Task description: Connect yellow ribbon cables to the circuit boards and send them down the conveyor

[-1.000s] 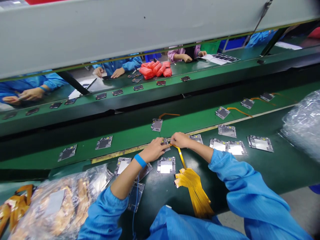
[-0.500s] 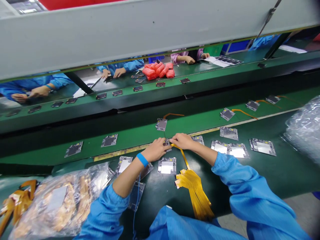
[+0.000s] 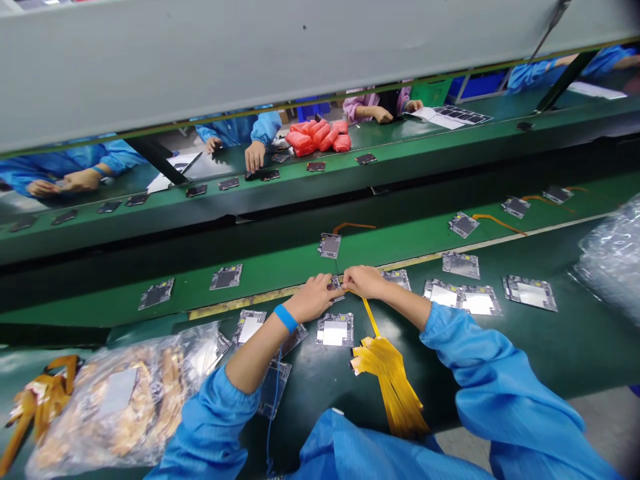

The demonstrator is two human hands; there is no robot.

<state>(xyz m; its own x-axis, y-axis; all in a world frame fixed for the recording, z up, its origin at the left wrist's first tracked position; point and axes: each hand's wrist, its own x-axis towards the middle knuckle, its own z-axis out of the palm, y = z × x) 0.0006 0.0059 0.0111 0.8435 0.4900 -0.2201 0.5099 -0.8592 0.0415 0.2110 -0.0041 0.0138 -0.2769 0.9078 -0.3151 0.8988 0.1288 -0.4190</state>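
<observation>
My left hand (image 3: pixel 316 298), with a blue band on its wrist, holds a small circuit board (image 3: pixel 337 288) at the table's belt-side edge, its fingers partly covering the board. My right hand (image 3: pixel 364 283) is closed in a pinch on the end of an orange flat flex cable (image 3: pixel 371 316), right at the board. The cable runs down to a fanned bundle of flex cables (image 3: pixel 387 377) on the table. Just below my hands lies another circuit board (image 3: pixel 335 330) with a silver shield. The exact contact between cable and board is hidden by my fingers.
Further boards (image 3: pixel 480 300) lie to the right, near bubble wrap (image 3: pixel 613 260). A plastic bag of flex cables (image 3: pixel 130 407) sits at left. Beyond the edge, a green belt (image 3: pixel 280 263) carries boards, some with cables. Co-workers' hands (image 3: pixel 255 157) work behind a second belt (image 3: pixel 300 193).
Boards on the near belt have shifted right, and those on the far belt slightly left. A co-worker's hand has reached down to the far belt. My hands stay at the same board.
</observation>
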